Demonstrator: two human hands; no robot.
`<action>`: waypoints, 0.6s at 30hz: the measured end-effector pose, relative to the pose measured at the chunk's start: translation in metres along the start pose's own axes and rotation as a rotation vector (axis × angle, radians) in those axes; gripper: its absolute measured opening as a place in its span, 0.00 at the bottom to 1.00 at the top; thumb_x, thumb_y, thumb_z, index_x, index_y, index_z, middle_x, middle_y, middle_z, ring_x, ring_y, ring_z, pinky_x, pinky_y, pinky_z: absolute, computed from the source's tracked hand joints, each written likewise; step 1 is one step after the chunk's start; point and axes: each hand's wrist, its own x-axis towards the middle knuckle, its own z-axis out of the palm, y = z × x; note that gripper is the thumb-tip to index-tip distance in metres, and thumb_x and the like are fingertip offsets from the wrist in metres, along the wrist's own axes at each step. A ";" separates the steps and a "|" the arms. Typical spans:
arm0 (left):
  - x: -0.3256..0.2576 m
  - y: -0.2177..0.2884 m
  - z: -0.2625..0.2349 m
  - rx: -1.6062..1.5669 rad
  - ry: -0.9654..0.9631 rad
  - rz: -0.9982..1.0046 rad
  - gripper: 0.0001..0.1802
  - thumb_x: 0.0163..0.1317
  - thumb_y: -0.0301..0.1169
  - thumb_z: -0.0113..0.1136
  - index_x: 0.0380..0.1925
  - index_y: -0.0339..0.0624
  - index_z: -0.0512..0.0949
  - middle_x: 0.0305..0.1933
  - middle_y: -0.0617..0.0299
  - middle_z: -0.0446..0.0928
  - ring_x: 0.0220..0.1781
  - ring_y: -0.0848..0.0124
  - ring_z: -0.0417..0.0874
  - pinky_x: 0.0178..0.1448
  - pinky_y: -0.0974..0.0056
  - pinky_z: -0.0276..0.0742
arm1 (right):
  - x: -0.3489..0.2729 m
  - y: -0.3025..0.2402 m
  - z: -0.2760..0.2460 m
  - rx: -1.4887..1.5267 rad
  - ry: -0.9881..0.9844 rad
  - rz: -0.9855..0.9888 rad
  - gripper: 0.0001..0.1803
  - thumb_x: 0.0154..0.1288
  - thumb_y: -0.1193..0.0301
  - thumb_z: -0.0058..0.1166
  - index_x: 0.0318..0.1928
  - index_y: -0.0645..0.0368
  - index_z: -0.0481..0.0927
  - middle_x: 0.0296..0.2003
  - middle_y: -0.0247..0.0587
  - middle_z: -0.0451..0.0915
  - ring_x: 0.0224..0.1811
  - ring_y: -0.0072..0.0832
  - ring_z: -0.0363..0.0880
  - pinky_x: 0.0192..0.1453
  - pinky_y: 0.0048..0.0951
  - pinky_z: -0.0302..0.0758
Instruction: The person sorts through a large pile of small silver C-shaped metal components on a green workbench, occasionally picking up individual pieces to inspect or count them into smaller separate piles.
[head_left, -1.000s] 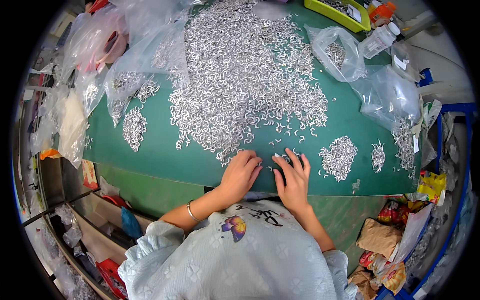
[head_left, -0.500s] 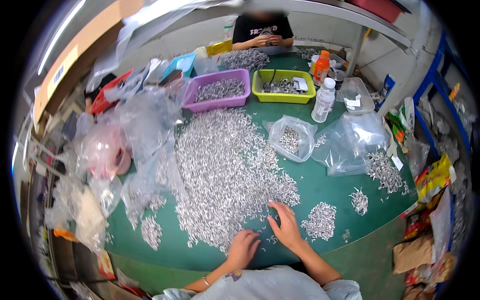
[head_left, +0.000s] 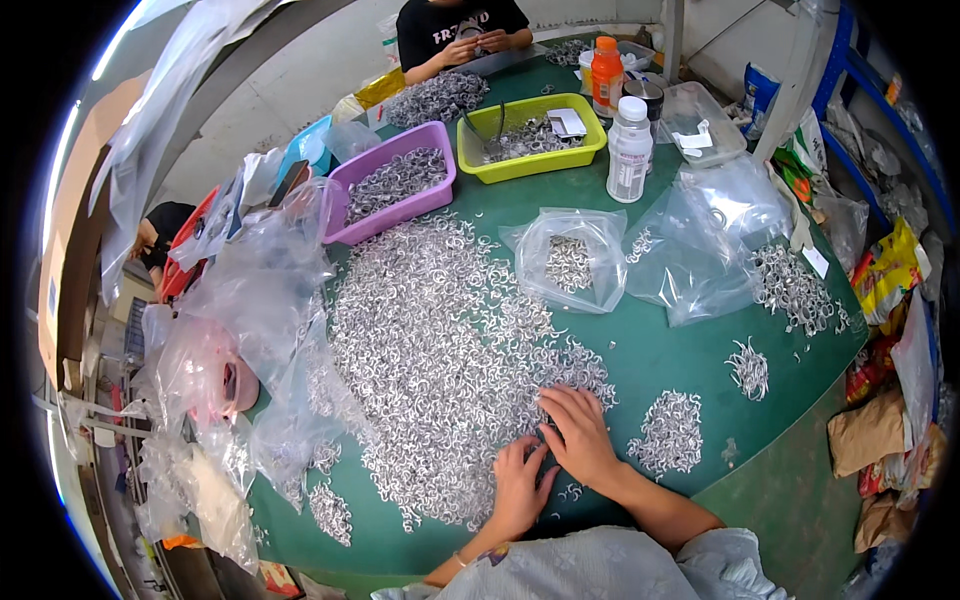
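Both the left hand [head_left: 518,490] and right hand [head_left: 582,437] are seen close together in the head view, right at the near edge of the heap of silvery curved pieces [head_left: 430,360] on the green table [head_left: 690,340]; whether anything's pinched can't be told. If a sweep's made too wide, the small pile [head_left: 668,433] just rightward could easily get mixed in.

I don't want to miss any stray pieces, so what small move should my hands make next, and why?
Perhaps draw your right hand back and gather the few loose pieces near its wrist: they lie apart from the big pile, on your side of the green table, while your left hand is at the pile's edge.
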 end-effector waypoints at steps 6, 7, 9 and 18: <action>-0.002 0.000 0.003 -0.028 0.018 -0.017 0.23 0.49 0.24 0.70 0.48 0.42 0.79 0.53 0.56 0.73 0.54 0.55 0.71 0.56 0.54 0.65 | 0.002 -0.001 -0.001 0.033 -0.011 0.004 0.20 0.60 0.74 0.58 0.53 0.62 0.76 0.58 0.44 0.73 0.62 0.46 0.69 0.65 0.46 0.64; -0.003 0.000 0.003 -0.033 0.013 -0.038 0.23 0.48 0.23 0.70 0.47 0.41 0.79 0.52 0.57 0.73 0.54 0.56 0.72 0.56 0.54 0.65 | 0.001 0.000 0.000 0.034 -0.015 0.010 0.20 0.60 0.74 0.58 0.53 0.62 0.76 0.58 0.44 0.73 0.62 0.46 0.69 0.65 0.46 0.64; -0.002 0.001 0.003 -0.043 0.015 -0.047 0.23 0.48 0.23 0.70 0.47 0.41 0.79 0.52 0.57 0.74 0.54 0.56 0.72 0.56 0.54 0.64 | 0.003 0.000 -0.001 0.031 -0.011 0.009 0.19 0.60 0.74 0.58 0.53 0.62 0.76 0.58 0.44 0.73 0.61 0.46 0.69 0.64 0.46 0.65; -0.004 0.000 0.003 -0.080 0.024 -0.036 0.22 0.48 0.20 0.68 0.47 0.42 0.80 0.51 0.57 0.74 0.52 0.57 0.72 0.55 0.55 0.63 | 0.004 -0.004 -0.001 0.052 -0.018 0.005 0.18 0.59 0.75 0.59 0.51 0.62 0.77 0.52 0.42 0.74 0.55 0.43 0.71 0.58 0.43 0.67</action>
